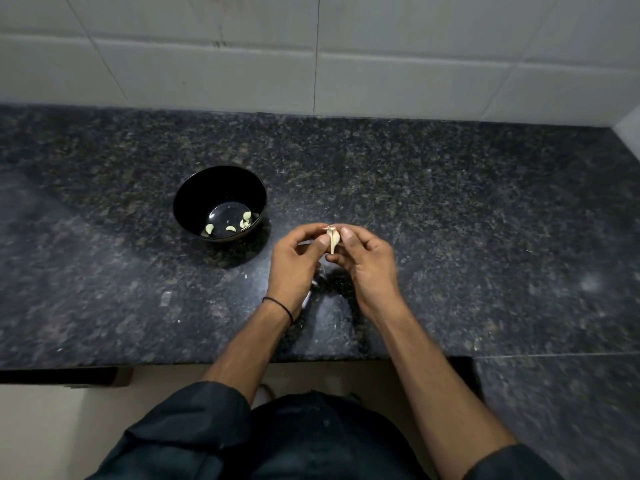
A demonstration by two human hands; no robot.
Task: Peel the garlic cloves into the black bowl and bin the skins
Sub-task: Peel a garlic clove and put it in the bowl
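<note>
My left grip (294, 261) and right grip (367, 265) both pinch one garlic clove (333, 239) over the bench (485, 220), a bit in from its front edge. The black bowl (194, 188) holding peeled cloves (230, 228) sits near, up-left. Wide bench stretches right.

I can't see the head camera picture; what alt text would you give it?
A person's left hand and right hand pinch a pale, papery-skinned garlic clove above a dark speckled granite counter. To their left stands a round black bowl holding several peeled cloves, with white wall tiles behind.

Kitchen, dark granite counter (450, 209), white wall tiles (398, 46)
</note>
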